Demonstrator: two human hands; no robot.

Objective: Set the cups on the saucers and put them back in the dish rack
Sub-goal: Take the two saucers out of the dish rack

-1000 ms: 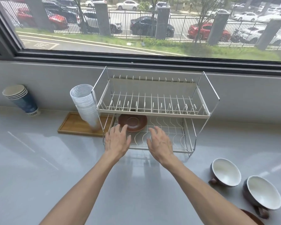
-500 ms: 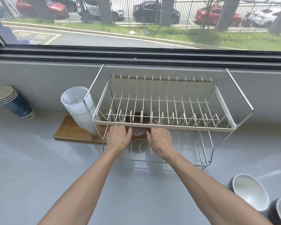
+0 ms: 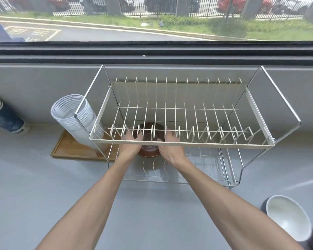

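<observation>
hands (image 3: pixel 149 150) flanking brown saucer (image 3: pixel 149 152), lower rack (image 3: pixel 197 181)

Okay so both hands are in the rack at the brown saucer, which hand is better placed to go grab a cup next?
Probably the right hand. The white-lined cup sits on the counter at the near right, on that arm's side, while the left hand would have to cross over. Both hands flank the saucer on the rack's lower shelf.

Saucer (image 3: pixel 148 139) in dish rack (image 3: pixel 181 143) lower shelf; cup (image 3: pixel 287 219) right.
</observation>
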